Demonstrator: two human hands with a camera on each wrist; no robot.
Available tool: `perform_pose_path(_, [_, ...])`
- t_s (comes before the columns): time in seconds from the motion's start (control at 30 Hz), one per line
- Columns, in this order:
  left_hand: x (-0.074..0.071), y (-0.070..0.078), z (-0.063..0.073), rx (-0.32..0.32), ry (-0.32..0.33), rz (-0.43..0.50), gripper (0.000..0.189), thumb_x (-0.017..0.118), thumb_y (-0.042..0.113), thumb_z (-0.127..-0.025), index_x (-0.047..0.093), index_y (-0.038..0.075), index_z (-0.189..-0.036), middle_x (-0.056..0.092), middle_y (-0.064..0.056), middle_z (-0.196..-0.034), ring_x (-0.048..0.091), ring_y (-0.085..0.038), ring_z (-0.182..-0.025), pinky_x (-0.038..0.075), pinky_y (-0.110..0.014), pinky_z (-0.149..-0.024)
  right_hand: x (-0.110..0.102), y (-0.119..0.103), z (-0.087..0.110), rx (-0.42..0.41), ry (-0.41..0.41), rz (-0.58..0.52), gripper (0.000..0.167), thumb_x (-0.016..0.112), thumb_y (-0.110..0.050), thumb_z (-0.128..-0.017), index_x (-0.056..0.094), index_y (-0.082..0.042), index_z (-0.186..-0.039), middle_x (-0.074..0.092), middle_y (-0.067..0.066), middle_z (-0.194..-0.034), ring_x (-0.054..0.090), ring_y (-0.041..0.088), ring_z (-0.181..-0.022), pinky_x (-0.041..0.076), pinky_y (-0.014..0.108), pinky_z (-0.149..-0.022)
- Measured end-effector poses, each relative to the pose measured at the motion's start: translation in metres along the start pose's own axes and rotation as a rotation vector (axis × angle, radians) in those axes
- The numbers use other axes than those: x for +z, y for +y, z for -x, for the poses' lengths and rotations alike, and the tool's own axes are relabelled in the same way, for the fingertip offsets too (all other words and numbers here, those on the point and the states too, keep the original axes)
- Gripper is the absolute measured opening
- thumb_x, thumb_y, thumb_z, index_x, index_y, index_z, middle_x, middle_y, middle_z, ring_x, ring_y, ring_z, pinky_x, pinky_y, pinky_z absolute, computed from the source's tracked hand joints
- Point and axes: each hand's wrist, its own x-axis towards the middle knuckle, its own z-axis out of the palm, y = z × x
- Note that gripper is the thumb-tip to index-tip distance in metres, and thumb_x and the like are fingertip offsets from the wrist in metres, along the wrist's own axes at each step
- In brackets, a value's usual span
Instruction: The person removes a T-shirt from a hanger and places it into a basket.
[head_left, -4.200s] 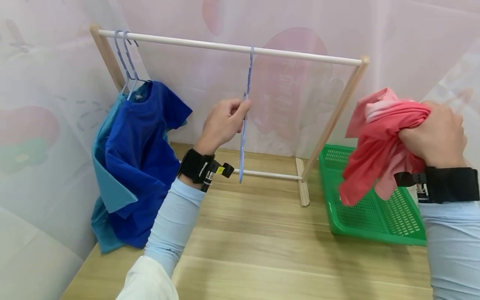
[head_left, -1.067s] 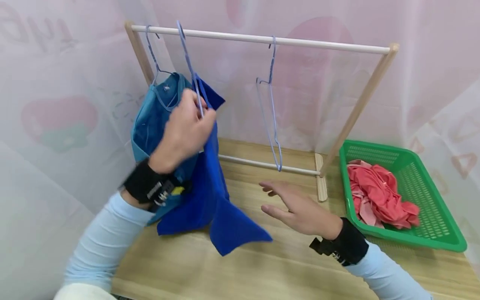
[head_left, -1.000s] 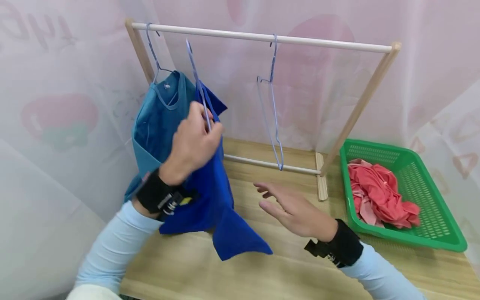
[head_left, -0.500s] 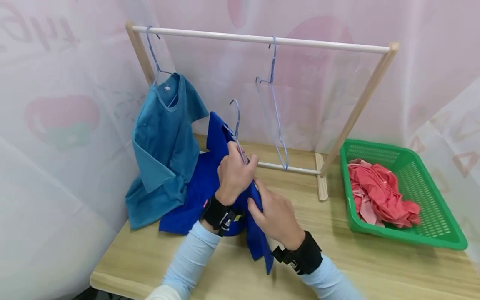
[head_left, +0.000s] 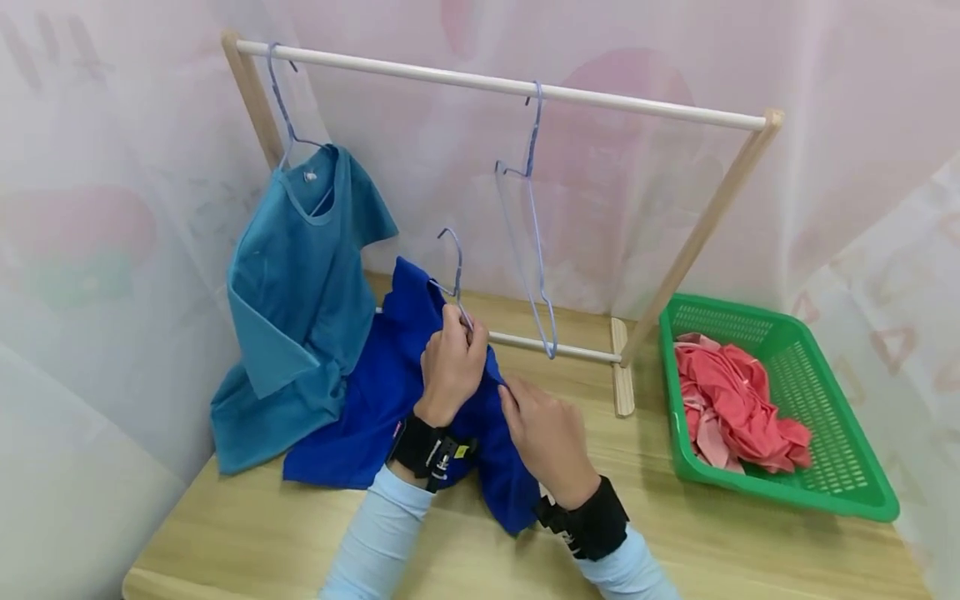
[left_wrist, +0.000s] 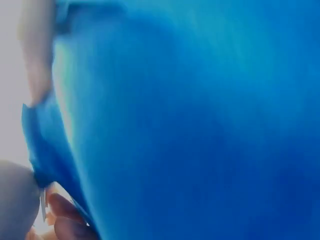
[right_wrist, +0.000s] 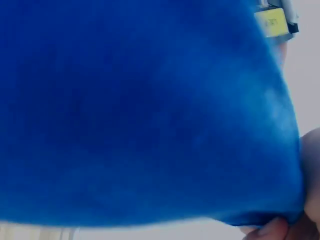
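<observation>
In the head view, my left hand (head_left: 452, 367) grips a light-blue wire hanger (head_left: 458, 265) near its neck, its hook free of the rail. A royal-blue T-shirt (head_left: 367, 408) is on that hanger, its lower part lying on the table. My right hand (head_left: 549, 433) pinches the shirt at the shoulder nearest me, thumb and fingers on the fabric. The blue cloth (left_wrist: 200, 125) fills most of the left wrist view, with blurred fingers at the left edge. The right wrist view is mostly shirt cloth (right_wrist: 150, 110) too, with fingertips (right_wrist: 274, 229) at its lower right corner.
A teal T-shirt (head_left: 300, 275) hangs at the left of the white rail (head_left: 420, 73). A bare wire hanger (head_left: 538, 242) hangs near the rail's middle. On the wooden table's (head_left: 217, 542) right stands a green basket (head_left: 847, 433) holding crumpled coral-red clothing (head_left: 735, 400).
The coral clothing has gone from my right hand into the basket. My left hand has taken the blue shirt's hanger off the rail and lowered it; my right hand has taken hold of its shoulder.
</observation>
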Motion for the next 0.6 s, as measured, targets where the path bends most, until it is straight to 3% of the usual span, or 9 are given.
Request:
perform_pose_path(0.13, [-0.005, -0.006, -0.007, -0.006, -0.006, -0.007, 0.021, 0.049, 0.029, -0.107, 0.052, 0.010, -0.100, 0.048, 0.001, -0.065, 0.050, -0.022, -0.051, 0.033, -0.032, -0.048, -0.008, 0.002, 0.001, -0.019, 0.002, 0.011, 0.016, 0.071, -0.021, -0.102, 0.078, -0.013, -0.113, 0.082, 0.001, -0.099, 0.078, 0.017, -0.073, 0.050, 0.027, -0.047])
perform_pose_path(0.27, [-0.013, -0.014, -0.007, -0.060, 0.011, 0.011, 0.022, 0.049, 0.032, -0.107, 0.053, 0.011, -0.102, 0.050, 0.001, -0.067, 0.056, -0.024, -0.058, 0.037, -0.035, -0.053, -0.016, 0.002, 0.005, -0.027, -0.061, -0.024, 0.016, 0.071, -0.022, -0.102, 0.077, -0.015, -0.114, 0.082, -0.001, -0.100, 0.078, 0.014, -0.075, 0.047, 0.023, -0.047])
perform_pose_path(0.4, [-0.025, -0.024, -0.008, -0.100, 0.038, 0.042, 0.022, 0.046, 0.031, -0.107, 0.051, 0.010, -0.102, 0.045, 0.000, -0.069, 0.050, -0.026, -0.058, 0.035, -0.037, -0.053, -0.025, -0.002, 0.008, -0.056, -0.077, -0.051, 0.017, 0.072, -0.022, -0.101, 0.077, -0.014, -0.115, 0.082, -0.001, -0.100, 0.078, 0.013, -0.076, 0.048, 0.021, -0.048])
perform_pose_path(0.6, [-0.039, -0.030, -0.013, -0.099, 0.057, 0.083, 0.022, 0.048, 0.030, -0.107, 0.050, 0.008, -0.102, 0.040, 0.002, -0.066, 0.043, -0.023, -0.056, 0.031, -0.036, -0.053, -0.043, -0.009, 0.009, -0.070, -0.121, -0.087, 0.023, 0.074, -0.020, -0.099, 0.076, -0.013, -0.120, 0.082, 0.000, -0.105, 0.080, 0.013, -0.084, 0.052, 0.021, -0.052])
